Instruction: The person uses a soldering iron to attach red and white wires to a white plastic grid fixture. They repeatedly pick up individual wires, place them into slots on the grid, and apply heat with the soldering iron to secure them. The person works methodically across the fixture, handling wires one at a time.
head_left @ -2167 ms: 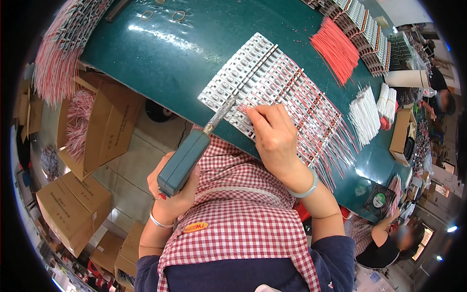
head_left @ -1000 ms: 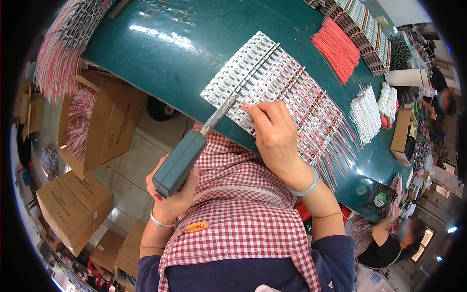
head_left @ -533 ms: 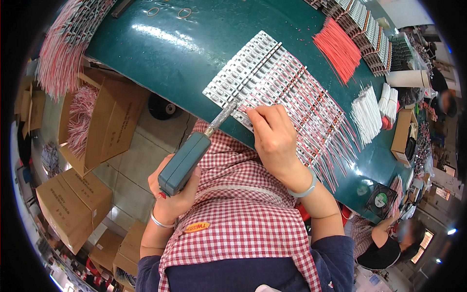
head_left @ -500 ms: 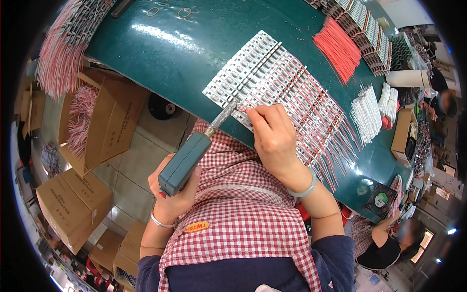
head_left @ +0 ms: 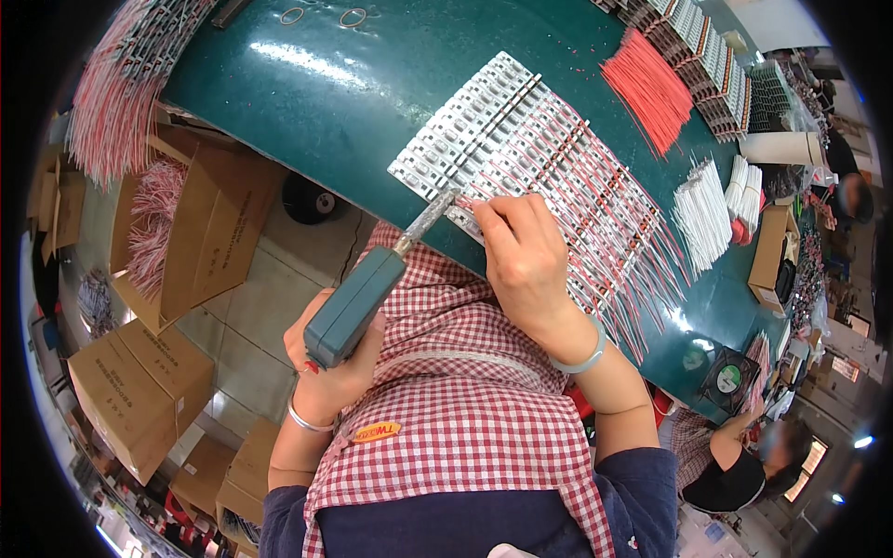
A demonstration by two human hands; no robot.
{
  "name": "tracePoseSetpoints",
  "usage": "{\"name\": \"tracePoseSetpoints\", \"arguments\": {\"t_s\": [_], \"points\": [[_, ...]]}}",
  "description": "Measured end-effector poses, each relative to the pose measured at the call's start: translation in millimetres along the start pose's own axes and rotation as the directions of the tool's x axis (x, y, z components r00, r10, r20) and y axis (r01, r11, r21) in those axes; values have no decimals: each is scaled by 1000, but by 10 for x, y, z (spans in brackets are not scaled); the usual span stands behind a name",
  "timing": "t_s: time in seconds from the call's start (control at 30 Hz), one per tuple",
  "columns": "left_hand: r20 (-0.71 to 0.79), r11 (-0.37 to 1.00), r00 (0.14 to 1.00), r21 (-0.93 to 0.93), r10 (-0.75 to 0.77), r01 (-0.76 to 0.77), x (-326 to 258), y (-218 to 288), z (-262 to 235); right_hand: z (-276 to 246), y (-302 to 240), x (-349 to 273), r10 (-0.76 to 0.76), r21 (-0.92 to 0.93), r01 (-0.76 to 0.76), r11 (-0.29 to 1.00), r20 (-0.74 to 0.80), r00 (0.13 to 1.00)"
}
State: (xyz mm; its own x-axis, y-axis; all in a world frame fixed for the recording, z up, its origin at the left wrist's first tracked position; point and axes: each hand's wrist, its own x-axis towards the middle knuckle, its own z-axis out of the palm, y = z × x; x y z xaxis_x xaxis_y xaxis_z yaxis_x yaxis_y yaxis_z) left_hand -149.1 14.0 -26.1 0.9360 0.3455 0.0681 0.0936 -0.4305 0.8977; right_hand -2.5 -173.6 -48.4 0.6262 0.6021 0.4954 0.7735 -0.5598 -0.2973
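Note:
My left hand [head_left: 337, 379] is closed around the teal, box-shaped handle of a soldering gun [head_left: 355, 302]. The gun's silvery tip touches or nearly touches the near edge of a panel of white circuit boards [head_left: 474, 116]. Just right of that tip, the thumb and forefinger of my right hand [head_left: 526, 260] are pinched together at the end of a thin wire, mostly hidden by the fingers. Rows of red and white wires [head_left: 619, 219] spread from the panel toward the right, passing beside and beyond my right hand.
On the green table [head_left: 353, 121] lie red wires [head_left: 646, 93], white wires [head_left: 702, 219] and stacked panels [head_left: 702, 65]. More wired panels [head_left: 130, 84] hang at the far left. Cardboard boxes [head_left: 139, 391] stand on the floor. A small fan [head_left: 727, 379] and a co-worker [head_left: 744, 465] are at the right.
The panel has shifted very slightly away from me. Both hands keep nearly the same place and grip, with the soldering tip still close to the right fingertips.

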Motion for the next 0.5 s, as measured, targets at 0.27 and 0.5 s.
{"name": "tracePoseSetpoints", "arguments": {"t_s": [0.27,0.5], "points": [[-45,999,998,-2,33,-33,-99,-110,-28,-5,-18,11,41,28,-41,999,-1,999],[-40,999,999,5,35,-34,-121,-91,-45,2,-36,-28,14,28,-12,1000,-59,998]]}}
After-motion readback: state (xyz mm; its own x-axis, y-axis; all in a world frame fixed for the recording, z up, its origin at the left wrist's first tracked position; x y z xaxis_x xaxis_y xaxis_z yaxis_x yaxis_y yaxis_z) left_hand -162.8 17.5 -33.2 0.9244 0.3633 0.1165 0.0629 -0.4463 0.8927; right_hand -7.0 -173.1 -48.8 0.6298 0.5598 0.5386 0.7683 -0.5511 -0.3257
